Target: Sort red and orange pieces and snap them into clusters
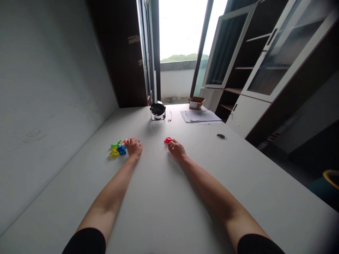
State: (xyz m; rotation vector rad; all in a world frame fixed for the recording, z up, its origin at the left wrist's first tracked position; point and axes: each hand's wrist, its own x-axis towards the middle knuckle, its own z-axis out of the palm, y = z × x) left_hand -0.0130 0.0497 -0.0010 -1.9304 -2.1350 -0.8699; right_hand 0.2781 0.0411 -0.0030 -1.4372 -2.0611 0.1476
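Colourful plastic pieces (118,149) heaped on the table (201,183) against the curled left hand (134,148), right hand (177,150) loosely on a lone red piece (167,140), no telling if either's actually gripping.

The desk (169,190) holds plastic pieces (118,149) at left, a fan (158,110) behind them, and papers (200,116) right of it.

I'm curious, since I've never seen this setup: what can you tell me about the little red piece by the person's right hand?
The small red piece is a bright, glossy, lumpy little shape that looks like plastic; its finer details are too small to make out. It sits on the pale table, apart from the heap of coloured pieces. The right hand is at its edge, touching or almost touching it.
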